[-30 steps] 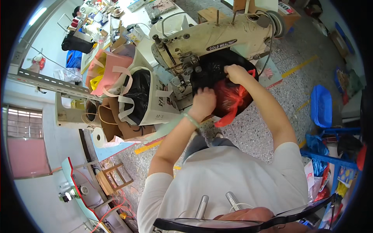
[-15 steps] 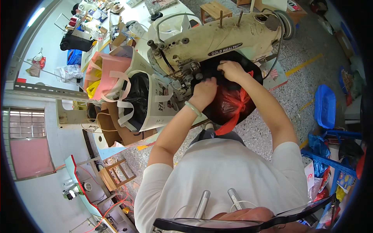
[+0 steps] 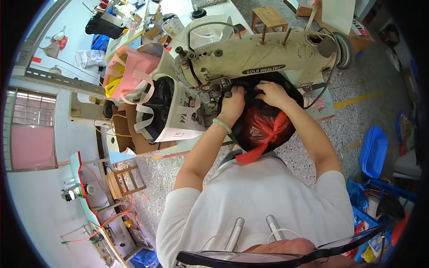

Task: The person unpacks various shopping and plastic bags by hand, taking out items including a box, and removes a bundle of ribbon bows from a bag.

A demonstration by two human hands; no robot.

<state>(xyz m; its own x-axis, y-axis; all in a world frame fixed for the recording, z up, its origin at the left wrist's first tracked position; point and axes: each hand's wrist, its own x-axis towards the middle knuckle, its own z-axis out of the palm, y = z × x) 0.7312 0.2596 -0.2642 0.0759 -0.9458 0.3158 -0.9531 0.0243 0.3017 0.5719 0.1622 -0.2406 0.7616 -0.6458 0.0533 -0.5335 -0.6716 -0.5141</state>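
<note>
A piece of black fabric [image 3: 293, 91], its exact kind unclear, lies under the arm of an old cream sewing machine [image 3: 250, 56] and spreads toward my lap. My left hand [image 3: 233, 106], a pale bangle at its wrist, is closed on the fabric just right of the needle area [image 3: 214, 96]. To its right, my right hand [image 3: 272, 94] bends its fingers and thumb together on the same fabric, below the machine's arm. A knotted red plastic bag [image 3: 261, 123] rests on the black fabric between my forearms; what it contains is hidden.
Left of the needle stand a white paper bag [image 3: 181, 118] with black plastic inside, a pink bag [image 3: 134, 67] and a brown cardboard box [image 3: 145, 138]. A wooden stool [image 3: 269, 18] is behind the machine. Blue trays [image 3: 373, 152] stack at right, beside a blue rack [image 3: 393, 190].
The view has shifted, so the machine sits lower and farther right. My left fingers have drawn up more tightly; my right hand has come slightly closer to the left.
</note>
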